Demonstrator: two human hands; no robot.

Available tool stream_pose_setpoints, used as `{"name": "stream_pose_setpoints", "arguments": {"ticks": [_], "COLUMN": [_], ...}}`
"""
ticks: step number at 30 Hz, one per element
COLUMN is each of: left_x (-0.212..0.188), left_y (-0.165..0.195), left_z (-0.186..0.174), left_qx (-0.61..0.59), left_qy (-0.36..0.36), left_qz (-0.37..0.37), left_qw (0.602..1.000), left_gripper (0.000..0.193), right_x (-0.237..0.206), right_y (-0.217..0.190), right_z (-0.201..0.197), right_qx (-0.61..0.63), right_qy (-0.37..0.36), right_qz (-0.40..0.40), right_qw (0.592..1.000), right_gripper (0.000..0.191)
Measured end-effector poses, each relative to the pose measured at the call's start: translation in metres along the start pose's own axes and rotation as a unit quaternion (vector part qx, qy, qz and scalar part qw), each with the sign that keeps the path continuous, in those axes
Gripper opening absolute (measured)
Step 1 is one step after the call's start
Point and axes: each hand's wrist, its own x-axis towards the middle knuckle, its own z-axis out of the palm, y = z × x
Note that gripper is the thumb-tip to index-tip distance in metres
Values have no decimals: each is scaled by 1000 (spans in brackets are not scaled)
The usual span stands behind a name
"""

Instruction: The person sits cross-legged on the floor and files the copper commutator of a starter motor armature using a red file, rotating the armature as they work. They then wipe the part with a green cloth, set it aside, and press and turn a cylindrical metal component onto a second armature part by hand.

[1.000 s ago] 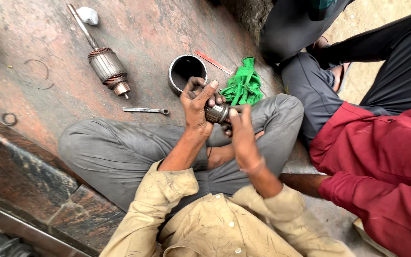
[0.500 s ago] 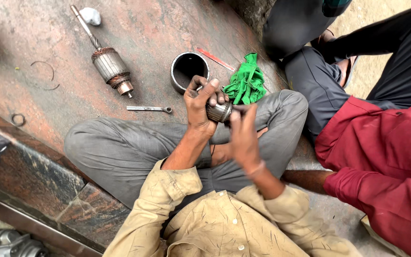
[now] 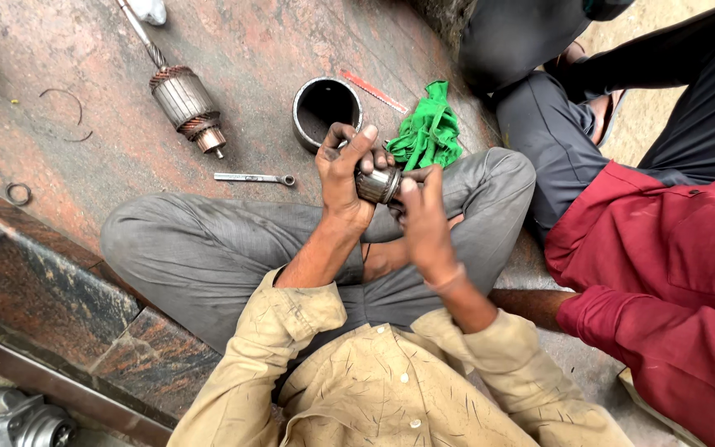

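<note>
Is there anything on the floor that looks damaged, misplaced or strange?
Nothing looks damaged. Parts lie scattered on the stone floor: an armature, a dark metal cylinder, a small wrench, a green cloth. Both hands, left hand and right hand, hold a small metal part.

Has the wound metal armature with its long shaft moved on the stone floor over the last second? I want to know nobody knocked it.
No. The armature keeps its spot beside the dark metal ring and small spanner; only the camera shifted.
</note>
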Motion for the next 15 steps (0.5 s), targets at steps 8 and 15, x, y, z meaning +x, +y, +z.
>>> {"name": "stream_pose_setpoints", "arguments": {"ticks": [8,15], "left_x": [4,7], "left_y": [-10,-28], "left_z": [-8,-20], "left_qx": [-41,75], "left_qy": [38,22], "left_qz": [-47,38], "left_qw": [997,996], "left_gripper": [24,26], "right_x": [12,9], "right_y": [25,41], "right_z": [0,-2], "right_qx": [-93,351], "right_qy": [7,-6], "right_qz": [-202,379], "right_qw": [975,856], "right_gripper": [19,24]}}
